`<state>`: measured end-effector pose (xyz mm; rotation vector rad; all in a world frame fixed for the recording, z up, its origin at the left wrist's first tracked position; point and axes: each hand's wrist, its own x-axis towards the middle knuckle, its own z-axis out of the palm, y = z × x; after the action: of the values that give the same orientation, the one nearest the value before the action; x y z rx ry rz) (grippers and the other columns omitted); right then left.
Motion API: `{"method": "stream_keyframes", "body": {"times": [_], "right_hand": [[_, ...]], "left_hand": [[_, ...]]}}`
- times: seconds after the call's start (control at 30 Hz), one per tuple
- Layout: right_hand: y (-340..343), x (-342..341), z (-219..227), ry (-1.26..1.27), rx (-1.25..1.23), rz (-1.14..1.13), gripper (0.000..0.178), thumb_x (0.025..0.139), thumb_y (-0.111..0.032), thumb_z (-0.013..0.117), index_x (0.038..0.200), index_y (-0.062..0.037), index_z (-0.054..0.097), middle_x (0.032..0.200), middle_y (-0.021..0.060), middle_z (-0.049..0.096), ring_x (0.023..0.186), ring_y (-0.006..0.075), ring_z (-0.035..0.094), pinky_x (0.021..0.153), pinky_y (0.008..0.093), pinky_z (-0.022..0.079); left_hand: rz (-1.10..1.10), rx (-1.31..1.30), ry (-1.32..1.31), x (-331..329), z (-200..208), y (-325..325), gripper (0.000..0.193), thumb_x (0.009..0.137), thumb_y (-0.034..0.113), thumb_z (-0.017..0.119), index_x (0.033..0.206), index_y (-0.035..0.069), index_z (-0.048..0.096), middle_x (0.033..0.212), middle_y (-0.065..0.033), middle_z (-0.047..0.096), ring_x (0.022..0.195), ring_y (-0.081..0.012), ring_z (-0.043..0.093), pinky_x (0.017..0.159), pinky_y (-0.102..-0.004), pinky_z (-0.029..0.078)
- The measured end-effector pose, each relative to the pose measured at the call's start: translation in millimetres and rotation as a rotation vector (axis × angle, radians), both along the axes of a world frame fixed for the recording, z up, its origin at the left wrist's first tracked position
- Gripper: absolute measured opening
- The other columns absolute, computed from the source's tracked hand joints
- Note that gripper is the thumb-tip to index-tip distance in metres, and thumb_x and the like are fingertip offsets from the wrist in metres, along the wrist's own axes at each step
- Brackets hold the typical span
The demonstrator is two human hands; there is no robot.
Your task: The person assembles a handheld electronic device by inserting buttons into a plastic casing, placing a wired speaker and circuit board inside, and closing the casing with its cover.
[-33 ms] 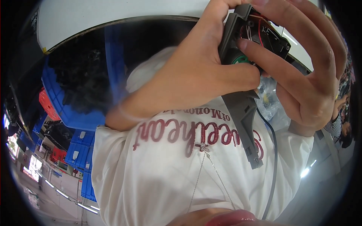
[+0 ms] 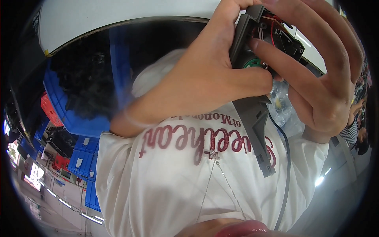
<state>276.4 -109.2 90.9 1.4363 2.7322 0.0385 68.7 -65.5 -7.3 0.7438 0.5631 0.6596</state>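
Note:
A dark grey plastic housing (image 2: 241,37) is held up close in front of my chest, its inside exposed. Inside are red and pale wires (image 2: 272,33), a black inner part (image 2: 288,41) and a round part with a green ring (image 2: 252,63). A long grey handle-like piece (image 2: 258,130) slants down from it. My left hand (image 2: 225,75) wraps round the housing, thumb across its lower part. My right hand (image 2: 319,75) grips it from the other side, one fingertip pressed inside near the wires. What lies under that fingertip is hidden.
A grey cable (image 2: 287,158) hangs down past my shirt. At left, a blue bin (image 2: 75,122) holds black items, with a red bag (image 2: 50,108) beside it. A white tabletop (image 2: 118,15) lies beyond my hands. Clear plastic bags (image 2: 282,98) sit behind my right hand. Stacked blue crates (image 2: 83,158) stand farther left.
My right fingertip inside the housing has shifted up very slightly, and a little more shows beside the green ring. My left hand and the housing have hardly moved.

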Motion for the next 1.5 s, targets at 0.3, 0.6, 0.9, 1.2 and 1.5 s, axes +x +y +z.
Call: {"method": "stream_keyframes", "body": {"times": [0.3, 0.6, 0.9, 1.2, 1.5], "right_hand": [[-15, 36, 6, -0.024, 0.015, 0.011, 0.033, 0.072, -0.01, 0.065, 0.101, -0.0058, 0.08, 0.126, 0.0215, 0.061, 0.116, 0.0332, 0.059, 0.093, 0.0403, 0.049], [-27, 45, 13, -0.05, 0.028, 0.012, 0.033, 0.072, -0.01, 0.066, 0.101, -0.006, 0.08, 0.127, 0.0218, 0.061, 0.117, 0.0342, 0.059, 0.094, 0.0411, 0.049], [15, -39, -5, -0.068, 0.03, 0.036, 0.032, 0.072, -0.01, 0.066, 0.101, -0.0061, 0.08, 0.127, 0.0221, 0.061, 0.118, 0.0351, 0.059, 0.095, 0.0419, 0.049], [-6, -19, -22, 0.319, 0.121, -0.146, 0.039, 0.074, -0.022, 0.082, 0.107, -0.0021, 0.073, 0.123, 0.0235, 0.066, 0.108, 0.0348, 0.066, 0.093, 0.0473, 0.052], [-10, -3, -25, 0.669, -0.041, -0.255, 0.043, 0.072, 0.016, 0.074, 0.114, 0.0094, 0.066, 0.106, 0.0263, 0.069, 0.1, 0.0337, 0.069, 0.087, 0.0373, 0.056]], "left_hand": [[0.016, 0.024, 0.004, 1, 1, 0, 0.081, 0.076, -0.003, 0.063, 0.149, 0.0, 0.028, 0.119, -0.0195, 0.062, 0.1, -0.027, 0.067, 0.082, -0.0374, 0.059], [0.023, 0.046, 0.005, 1, -1, 3, 0.081, 0.076, -0.002, 0.063, 0.149, 0.0, 0.028, 0.117, -0.0199, 0.062, 0.099, -0.0271, 0.067, 0.081, -0.0374, 0.059], [0.051, 0.057, 0.016, -9, -1, 6, 0.081, 0.076, -0.002, 0.063, 0.149, 0.0, 0.028, 0.116, -0.0203, 0.062, 0.098, -0.0273, 0.067, 0.08, -0.0375, 0.059], [0.064, 0.083, 0.015, -14, -1, 9, 0.081, 0.076, -0.002, 0.063, 0.149, 0.0, 0.027, 0.115, -0.0207, 0.062, 0.097, -0.0275, 0.068, 0.08, -0.0376, 0.059], [0.06, 0.115, 0.012, -14, 1, 9, 0.081, 0.076, -0.002, 0.063, 0.149, 0.0, 0.027, 0.114, -0.021, 0.063, 0.096, -0.0277, 0.068, 0.079, -0.0377, 0.059]]}}
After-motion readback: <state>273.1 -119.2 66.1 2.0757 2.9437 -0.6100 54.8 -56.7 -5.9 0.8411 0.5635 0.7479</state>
